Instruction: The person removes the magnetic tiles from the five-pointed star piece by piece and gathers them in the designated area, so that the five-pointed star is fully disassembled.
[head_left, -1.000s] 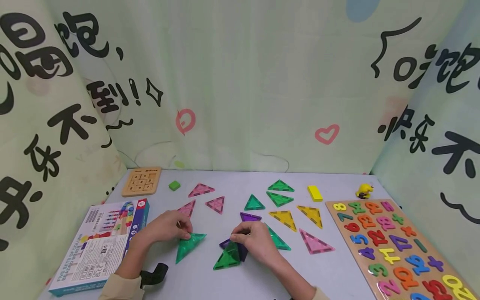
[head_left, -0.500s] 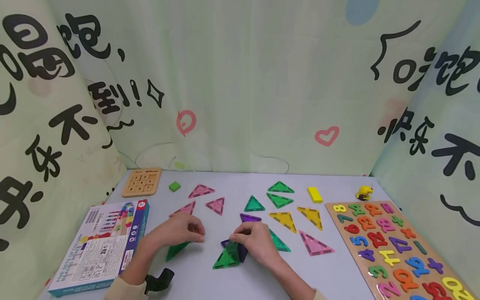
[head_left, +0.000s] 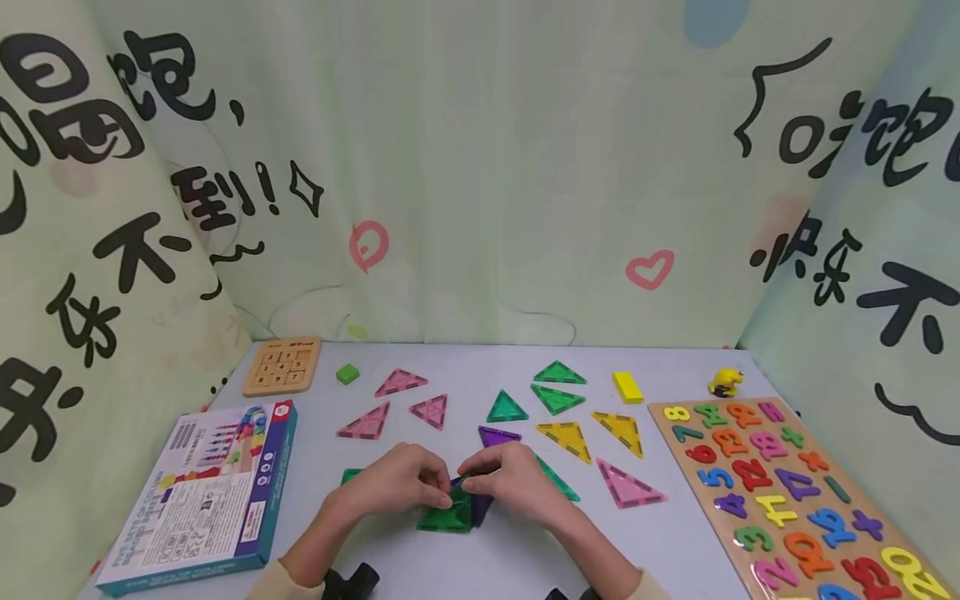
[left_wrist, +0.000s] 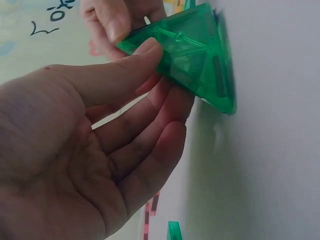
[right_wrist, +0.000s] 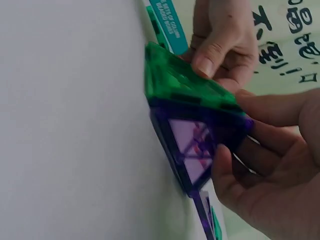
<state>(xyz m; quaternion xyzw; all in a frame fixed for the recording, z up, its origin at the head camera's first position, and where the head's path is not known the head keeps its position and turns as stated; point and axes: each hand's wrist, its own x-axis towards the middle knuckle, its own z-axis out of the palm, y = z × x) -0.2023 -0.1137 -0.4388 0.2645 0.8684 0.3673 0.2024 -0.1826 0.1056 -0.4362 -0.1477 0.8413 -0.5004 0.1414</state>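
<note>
A small standing shape of translucent magnetic tiles is in front of me, with green triangle tiles (head_left: 447, 518) on its left and a dark purple triangle tile (head_left: 482, 510) on its right. My left hand (head_left: 400, 482) pinches the green side near its upper corner; in the left wrist view its thumb lies across the green tile (left_wrist: 192, 55). My right hand (head_left: 512, 483) holds the top corner, and in the right wrist view its fingers are at the edges of the purple tile (right_wrist: 187, 150). The green and purple tiles meet along an edge there.
Loose triangle tiles lie around: pink (head_left: 363, 422), green (head_left: 558, 398), yellow (head_left: 566, 440) and purple (head_left: 498, 436). Another green tile (head_left: 350, 475) shows behind my left wrist. A boxed toy (head_left: 191, 492) is left, a number board (head_left: 738, 467) right, a wooden puzzle (head_left: 282, 367) behind.
My left hand has let go of a green tile at the left and moved right to grip the green side of the shape. The right hand has stayed at its top corner.
</note>
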